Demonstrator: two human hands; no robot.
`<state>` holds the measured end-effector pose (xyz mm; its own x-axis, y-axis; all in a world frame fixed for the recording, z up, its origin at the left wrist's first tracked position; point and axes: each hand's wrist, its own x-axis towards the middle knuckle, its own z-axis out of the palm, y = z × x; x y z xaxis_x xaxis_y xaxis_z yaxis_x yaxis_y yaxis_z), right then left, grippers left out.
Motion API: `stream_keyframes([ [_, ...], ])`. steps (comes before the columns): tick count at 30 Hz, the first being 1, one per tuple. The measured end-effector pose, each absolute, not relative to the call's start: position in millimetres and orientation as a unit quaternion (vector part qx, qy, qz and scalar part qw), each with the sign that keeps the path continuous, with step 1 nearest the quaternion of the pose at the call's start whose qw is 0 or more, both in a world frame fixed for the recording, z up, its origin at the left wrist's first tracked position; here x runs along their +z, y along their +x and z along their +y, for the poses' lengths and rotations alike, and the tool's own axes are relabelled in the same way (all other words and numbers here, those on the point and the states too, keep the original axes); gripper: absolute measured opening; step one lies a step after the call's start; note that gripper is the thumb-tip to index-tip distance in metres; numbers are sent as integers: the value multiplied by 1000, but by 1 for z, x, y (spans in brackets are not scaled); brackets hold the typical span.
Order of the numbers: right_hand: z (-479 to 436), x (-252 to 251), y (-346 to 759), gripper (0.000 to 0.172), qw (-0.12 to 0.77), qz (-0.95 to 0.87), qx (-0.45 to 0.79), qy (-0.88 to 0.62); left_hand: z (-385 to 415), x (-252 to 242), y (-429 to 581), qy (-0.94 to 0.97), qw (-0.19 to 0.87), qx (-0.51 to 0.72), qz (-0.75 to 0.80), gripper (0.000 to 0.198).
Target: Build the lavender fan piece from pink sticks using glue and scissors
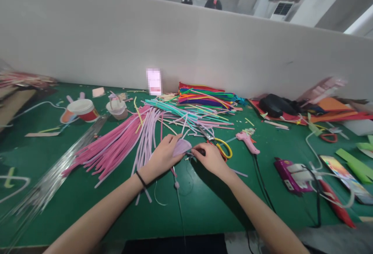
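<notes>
My left hand (166, 149) is closed round a flat, rounded lilac piece (182, 147) that looks like a petal built from pipe cleaners. At the piece's right edge my right hand (208, 157) pinches with thumb and forefinger; what lies between those fingertips is too small to make out. A thin wire or thread hangs below the hands, with a small lilac ball (176, 185) on a stem. Scissors with yellow handles (225, 148) lie just behind my right hand. Lilac pipe cleaners (148, 137) spread out beside my left hand.
Pink pipe cleaners (116, 143) and silvery wires (55, 176) lie left. Multicoloured bundles (204, 96) rest against the partition (186, 48). A pink glue gun (247, 142), a purple power strip (291, 176) and a phone (346, 178) are right, with cables. A paper cup (84, 110) stands left.
</notes>
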<state>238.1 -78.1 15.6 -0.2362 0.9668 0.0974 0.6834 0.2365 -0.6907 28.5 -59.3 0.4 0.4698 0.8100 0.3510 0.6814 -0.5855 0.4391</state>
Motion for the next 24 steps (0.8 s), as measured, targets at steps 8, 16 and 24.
stream_keyframes([
  [8, -78, 12, 233, 28, 347, -656, 439, -507, -60, 1, 27, 839, 164, 291, 430, 50],
  [16, -78, 9, 227, 36, 377, -592, 503, -505, -54, 20, 26, 779, 373, 277, 422, 27],
  [24, -79, 2, 228, 34, 326, -641, 484, -499, -48, 13, 23, 695, 502, 285, 427, 27],
])
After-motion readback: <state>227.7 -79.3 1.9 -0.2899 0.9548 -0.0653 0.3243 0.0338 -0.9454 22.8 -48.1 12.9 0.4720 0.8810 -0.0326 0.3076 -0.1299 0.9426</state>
